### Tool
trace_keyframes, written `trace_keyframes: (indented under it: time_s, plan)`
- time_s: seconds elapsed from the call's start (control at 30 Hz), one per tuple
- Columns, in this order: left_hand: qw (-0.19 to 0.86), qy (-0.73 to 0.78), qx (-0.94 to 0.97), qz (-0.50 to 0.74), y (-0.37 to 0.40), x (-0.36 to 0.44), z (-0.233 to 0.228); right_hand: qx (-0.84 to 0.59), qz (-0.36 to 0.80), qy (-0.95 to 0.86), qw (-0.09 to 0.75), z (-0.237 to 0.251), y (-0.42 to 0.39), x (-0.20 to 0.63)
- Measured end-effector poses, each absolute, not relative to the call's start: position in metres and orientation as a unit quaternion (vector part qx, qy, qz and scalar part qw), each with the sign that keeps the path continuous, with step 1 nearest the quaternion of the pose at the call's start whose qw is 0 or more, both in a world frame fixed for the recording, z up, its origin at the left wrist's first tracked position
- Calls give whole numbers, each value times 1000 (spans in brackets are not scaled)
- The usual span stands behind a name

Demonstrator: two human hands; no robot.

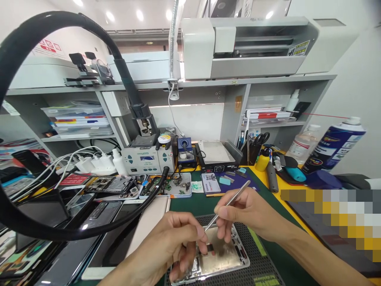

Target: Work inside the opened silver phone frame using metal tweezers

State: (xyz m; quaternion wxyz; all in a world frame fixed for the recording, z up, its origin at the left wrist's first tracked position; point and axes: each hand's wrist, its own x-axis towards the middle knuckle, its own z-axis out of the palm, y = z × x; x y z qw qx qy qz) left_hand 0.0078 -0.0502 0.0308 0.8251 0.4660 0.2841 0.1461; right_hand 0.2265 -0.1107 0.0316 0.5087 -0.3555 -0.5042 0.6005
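Note:
An opened phone frame [224, 254] with a bare metal plate inside and pale rims lies on a dark perforated mat. My left hand [178, 238] curls over its left end, with the lower fingertips at the frame's edge and the thumb and forefinger bent above the plate. In my right hand [241, 210], a slim silver pen-like metal tool [236, 194] is pinched between thumb and fingers. The tool slants down to the left, and its tip is close to my left fingertips, partly hidden there. A small dark patch shows on the plate beside my left hand.
Several phones [104, 222] crowd the left side under a thick black hose [74, 234]. Behind are a parts tray [187, 194], a hot-air station [145, 159] and a heating plate [217, 153]. A spray can [333, 147] and a yellow bottle [262, 161] stand at right.

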Motion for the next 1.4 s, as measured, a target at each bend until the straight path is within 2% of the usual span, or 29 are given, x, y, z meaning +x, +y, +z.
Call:
trace_keyframes:
  time_s: [1.0, 1.2, 1.4]
  plan:
    - [829, 245, 465, 192, -44, 7, 28, -367, 598, -464, 541, 37, -111, 236]
    - [793, 258, 465, 297, -28, -16, 42, -402, 584, -455, 538, 40, -115, 249]
    - [720, 326, 427, 440, -62, -120, 59, -503, 546, -429, 515, 34, -112, 257]
